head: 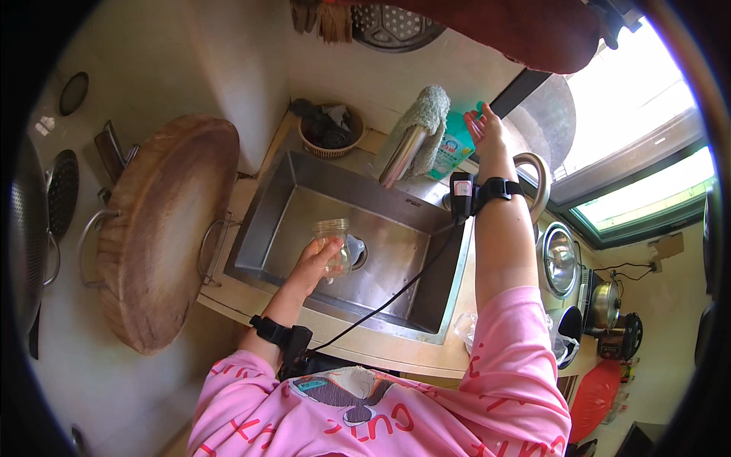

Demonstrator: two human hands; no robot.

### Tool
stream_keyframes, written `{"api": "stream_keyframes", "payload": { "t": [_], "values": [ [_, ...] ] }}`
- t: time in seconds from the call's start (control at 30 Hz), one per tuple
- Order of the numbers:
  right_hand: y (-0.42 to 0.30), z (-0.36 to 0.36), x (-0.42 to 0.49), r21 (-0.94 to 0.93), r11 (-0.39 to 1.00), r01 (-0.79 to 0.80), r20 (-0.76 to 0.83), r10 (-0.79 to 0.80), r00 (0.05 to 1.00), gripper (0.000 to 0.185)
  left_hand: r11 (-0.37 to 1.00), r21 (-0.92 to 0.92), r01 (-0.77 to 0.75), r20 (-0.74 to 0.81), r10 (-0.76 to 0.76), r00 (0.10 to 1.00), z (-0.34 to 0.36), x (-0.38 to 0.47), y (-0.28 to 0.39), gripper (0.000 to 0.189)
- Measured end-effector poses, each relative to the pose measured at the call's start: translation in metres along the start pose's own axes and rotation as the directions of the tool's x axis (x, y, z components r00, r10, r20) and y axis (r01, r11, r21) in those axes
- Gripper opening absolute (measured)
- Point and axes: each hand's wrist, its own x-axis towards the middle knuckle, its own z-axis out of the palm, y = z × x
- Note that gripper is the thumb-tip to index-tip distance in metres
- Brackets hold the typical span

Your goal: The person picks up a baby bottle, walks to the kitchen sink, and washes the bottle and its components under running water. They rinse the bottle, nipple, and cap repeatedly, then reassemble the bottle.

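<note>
My left hand (316,260) is closed around a clear glass jar (332,228) without a lid, held over the stainless steel sink (285,228). Behind the jar, a whitish translucent thing (355,247) lies at the drain. My right hand (485,130) is stretched out to the far right, its fingers at the green cap of a green detergent bottle (453,149) behind the sink; whether they grip the cap I cannot tell. A grey-green cloth (431,111) hangs over the metal spout (403,157) beside the bottle.
A round wooden chopping board (165,234) stands upright in a metal rack at left. A basket (331,151) with dark scrubbers sits behind the sink. To the right are a curved metal tube (539,183), steel bowls (559,260) and a pot (605,303). A black cable (388,301) crosses the sink.
</note>
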Motion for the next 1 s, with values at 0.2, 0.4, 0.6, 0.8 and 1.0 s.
{"api": "stream_keyframes", "payload": {
  "t": [0.2,0.4,0.6,0.8,1.0],
  "values": [
    [0.004,-0.006,0.01,0.024,1.0,0.016,0.008,-0.016,1.0,0.04,1.0,-0.012,-0.006,-0.011,0.006,1.0,0.0,-0.004,0.004,0.042],
    [0.009,-0.007,0.02,0.094,0.99,0.107,-0.093,-0.098,0.991,0.034,0.999,0.03,-0.041,-0.033,0.042,0.999,-0.001,-0.013,0.012,0.043],
    [0.019,-0.006,-0.058,0.257,0.955,0.147,-0.049,-0.138,0.989,0.046,0.945,0.244,-0.218,0.081,0.204,0.976,-0.005,-0.012,0.013,0.052],
    [0.11,-0.027,-0.244,-0.223,0.943,0.248,0.603,-0.067,0.795,0.031,0.719,0.474,-0.508,0.19,0.48,0.856,-0.001,-0.009,0.009,0.056],
    [0.156,-0.029,-0.293,-0.487,0.382,0.785,0.866,0.324,0.38,0.069,0.342,0.726,-0.597,0.339,0.577,0.743,0.006,-0.023,0.019,0.06]
  ]
}}
